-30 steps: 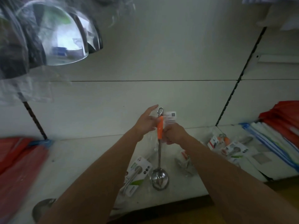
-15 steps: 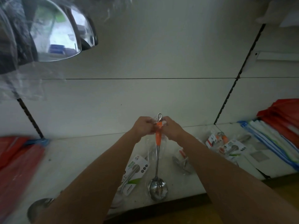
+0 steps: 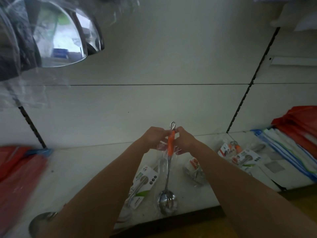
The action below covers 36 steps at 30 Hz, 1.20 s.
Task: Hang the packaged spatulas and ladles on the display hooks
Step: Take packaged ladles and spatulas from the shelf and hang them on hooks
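A steel ladle [image 3: 169, 177] with an orange handle hangs upright in clear plastic wrap, its bowl low over the shelf and its metal hanging loop sticking up. My left hand [image 3: 152, 139] and my right hand [image 3: 184, 140] both pinch the wrap at the top of the orange handle, one on each side. More packaged utensils lie on the white shelf [image 3: 82, 169]: one with a green-and-white card [image 3: 144, 182] at the left, one [image 3: 194, 170] at the right, several [image 3: 238, 154] further right. No display hook is visible.
Shiny steel bowls in plastic [image 3: 56, 33] hang at the upper left. Red bags lie at the left [image 3: 18, 176] and right [image 3: 298, 124], beside striped folded bags [image 3: 283, 148]. Slotted uprights [image 3: 250, 83] run up the white back panel. A steel bowl [image 3: 41, 222] sits at the shelf's front left.
My left hand has gone from open fingers to pinching the wrap at the handle top. The white label by the loop is out of sight, and the ladle hangs a little lower.
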Each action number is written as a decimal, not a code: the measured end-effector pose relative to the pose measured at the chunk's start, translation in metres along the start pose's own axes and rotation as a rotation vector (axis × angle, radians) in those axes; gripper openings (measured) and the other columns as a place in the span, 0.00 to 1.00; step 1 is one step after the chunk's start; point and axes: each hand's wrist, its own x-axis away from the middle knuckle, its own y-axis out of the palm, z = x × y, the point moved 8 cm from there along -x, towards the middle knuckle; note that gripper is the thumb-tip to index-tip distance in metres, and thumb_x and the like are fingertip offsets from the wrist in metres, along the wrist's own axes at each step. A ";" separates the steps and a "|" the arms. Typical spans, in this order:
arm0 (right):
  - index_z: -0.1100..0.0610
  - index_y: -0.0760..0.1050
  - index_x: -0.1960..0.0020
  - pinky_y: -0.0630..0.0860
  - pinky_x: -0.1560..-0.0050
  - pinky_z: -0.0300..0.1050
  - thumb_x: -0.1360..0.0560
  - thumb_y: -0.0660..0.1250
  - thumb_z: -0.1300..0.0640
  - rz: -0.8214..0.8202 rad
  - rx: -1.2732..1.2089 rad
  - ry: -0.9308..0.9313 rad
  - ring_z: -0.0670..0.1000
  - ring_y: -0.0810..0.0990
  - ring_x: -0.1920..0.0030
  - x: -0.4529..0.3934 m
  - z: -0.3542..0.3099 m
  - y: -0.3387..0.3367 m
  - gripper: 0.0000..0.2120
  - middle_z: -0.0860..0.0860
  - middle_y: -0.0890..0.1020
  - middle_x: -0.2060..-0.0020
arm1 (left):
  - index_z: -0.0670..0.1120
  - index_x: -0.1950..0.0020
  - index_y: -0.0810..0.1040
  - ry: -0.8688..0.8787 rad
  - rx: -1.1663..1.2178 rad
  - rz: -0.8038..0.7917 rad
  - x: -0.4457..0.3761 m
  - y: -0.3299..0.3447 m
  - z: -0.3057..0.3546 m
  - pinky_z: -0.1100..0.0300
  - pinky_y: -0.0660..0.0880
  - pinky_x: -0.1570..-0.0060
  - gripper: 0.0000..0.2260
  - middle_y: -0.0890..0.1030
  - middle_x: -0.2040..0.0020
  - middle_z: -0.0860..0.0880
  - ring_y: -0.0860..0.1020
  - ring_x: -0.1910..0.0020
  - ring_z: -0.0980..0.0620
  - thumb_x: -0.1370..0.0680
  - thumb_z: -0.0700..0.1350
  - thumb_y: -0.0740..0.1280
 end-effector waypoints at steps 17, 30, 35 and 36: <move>0.59 0.73 0.60 0.74 0.69 0.41 0.25 0.62 0.68 -0.089 0.152 -0.043 0.47 0.75 0.77 0.005 -0.032 0.016 0.08 0.55 0.76 0.70 | 0.37 0.51 0.81 0.102 -0.357 0.150 0.013 -0.031 0.009 0.68 0.78 0.71 0.06 0.79 0.65 0.44 0.76 0.79 0.61 0.26 0.34 0.67; 0.60 0.75 0.57 0.82 0.59 0.45 0.23 0.62 0.64 0.113 0.114 -0.258 0.50 0.79 0.69 0.095 -0.120 -0.043 0.05 0.56 0.80 0.62 | 0.40 0.62 0.81 0.271 -0.262 0.303 0.111 -0.050 0.104 0.53 0.82 0.57 0.05 0.80 0.61 0.39 0.81 0.70 0.51 0.28 0.32 0.69; 0.63 0.77 0.52 0.82 0.59 0.46 0.23 0.62 0.63 0.183 0.093 -0.315 0.53 0.79 0.66 0.152 -0.147 -0.061 0.06 0.60 0.82 0.58 | 0.37 0.58 0.82 0.322 -0.286 0.291 0.162 -0.052 0.144 0.52 0.82 0.57 0.05 0.80 0.63 0.41 0.79 0.72 0.51 0.28 0.31 0.68; 0.65 0.78 0.50 0.82 0.59 0.46 0.23 0.62 0.63 0.192 0.088 -0.333 0.54 0.80 0.66 0.162 -0.152 -0.065 0.08 0.62 0.82 0.56 | 0.38 0.60 0.82 0.339 -0.289 0.284 0.172 -0.052 0.152 0.53 0.82 0.57 0.05 0.80 0.62 0.40 0.79 0.73 0.52 0.28 0.30 0.68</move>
